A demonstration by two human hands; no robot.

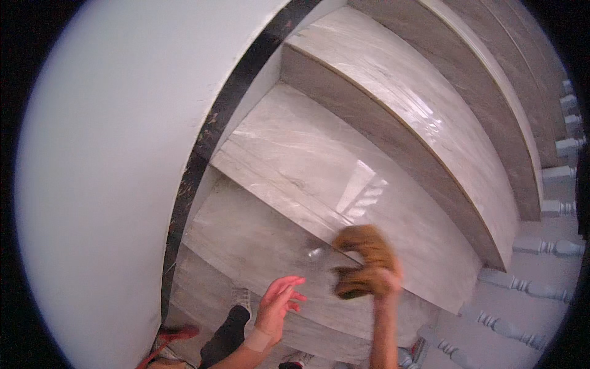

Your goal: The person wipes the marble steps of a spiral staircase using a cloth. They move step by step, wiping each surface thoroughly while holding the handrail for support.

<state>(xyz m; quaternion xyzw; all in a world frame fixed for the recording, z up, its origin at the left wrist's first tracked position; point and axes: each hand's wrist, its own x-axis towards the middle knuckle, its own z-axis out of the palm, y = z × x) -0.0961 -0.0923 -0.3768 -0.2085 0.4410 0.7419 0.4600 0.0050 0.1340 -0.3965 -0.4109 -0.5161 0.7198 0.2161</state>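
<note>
My right hand (391, 280) grips a brown cloth (368, 244), which is blurred and bunched with its ends hanging towards the left. It is above the front edge of a grey marble stair tread (286, 133); whether the cloth touches the stone I cannot tell. To its left, my left hand (279, 302) is held over the lower step (239, 217), fingers apart and holding nothing. A pale patch (259, 339) covers part of the left wrist.
More curved marble steps (405, 101) rise towards the upper right. A white wall (106, 152) with a dark skirting strip (191, 177) borders the left. Grey balusters (521, 332) line the right. Below are a dark-clad leg (226, 330) and a blurred red object (182, 332).
</note>
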